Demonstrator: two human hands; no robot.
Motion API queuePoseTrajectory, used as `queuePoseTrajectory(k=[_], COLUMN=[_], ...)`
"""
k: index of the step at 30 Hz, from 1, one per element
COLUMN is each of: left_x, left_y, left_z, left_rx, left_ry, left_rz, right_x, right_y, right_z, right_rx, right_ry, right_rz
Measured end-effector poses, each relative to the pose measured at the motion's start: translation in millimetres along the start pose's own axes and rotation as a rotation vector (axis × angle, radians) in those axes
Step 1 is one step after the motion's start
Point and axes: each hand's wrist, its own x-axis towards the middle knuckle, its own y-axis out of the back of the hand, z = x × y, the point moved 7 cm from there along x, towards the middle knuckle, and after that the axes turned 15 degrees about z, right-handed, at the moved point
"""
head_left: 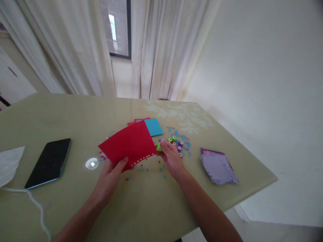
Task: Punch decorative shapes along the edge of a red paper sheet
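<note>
My left hand (111, 174) pinches a sheet of red paper (128, 143) by its near edge, thumb on top. A row of small punched holes runs along the edge nearest me. My right hand (173, 159) is closed around a small green paper punch (158, 147), which sits at the sheet's right corner. Just beyond that hand lie several small green and purple punches with eye-like dots (179, 144). Behind the red sheet, a blue sheet (153, 127) lies on more red paper, partly covered.
Blue and red paper bits (186, 141) are scattered on the table (141, 215). To the right lies a stack of lilac sheets with punched edges (218, 168). A dark tablet (50, 163), a white cable (37, 205) and white paper (11, 163) are at left. A wall (264, 101) stands at right.
</note>
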Motion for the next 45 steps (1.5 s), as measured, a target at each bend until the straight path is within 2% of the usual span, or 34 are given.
queuePoseTrajectory(k=[7,13,15,18,21,24,26,28,31,33,38,43,45], left_x=[2,5,4,-1,-10,-20,-21,-18,-12,-9,-10,-13,-13], left_y=[1.9,5.2,4.1,1.1,-4.6,-13.1,-12.4,-6.9,4.0,9.1,7.9,-1.7,-1.7], left_z=[13,22,24,28,32,28,23,18,14,14,9,21,22], left_rx=[0.137,0.308,0.287,0.133,0.008,0.078,0.197,0.308,0.394,0.4,0.407,0.337,0.362], left_ry=[-0.117,-0.216,-0.203,-0.144,-0.146,-0.174,-0.201,-0.213,-0.18,-0.161,-0.044,-0.228,-0.262], left_rz=[-0.016,-0.022,-0.043,-0.071,-0.122,-0.203,-0.152,-0.043,0.119,0.179,0.131,0.053,0.046], right_x=[-5,-8,-10,-12,-15,-21,-26,-30,-30,-28,-29,-32,-32], right_y=[-3,-3,-5,-9,-12,-18,-25,-30,-29,-28,-27,-32,-31], right_z=[-7,-13,-17,-15,-5,2,6,10,12,11,11,12,11], right_rx=[0.023,-0.126,-0.204,-0.301,-0.257,-0.201,-0.194,-0.176,-0.134,-0.142,-0.117,-0.14,-0.156], right_ry=[0.081,0.18,0.212,0.184,0.104,0.08,0.057,0.014,-0.015,-0.008,-0.056,-0.031,-0.021], right_rz=[-0.059,-0.085,-0.098,-0.105,-0.089,-0.127,-0.205,-0.26,-0.225,-0.196,-0.197,-0.274,-0.274])
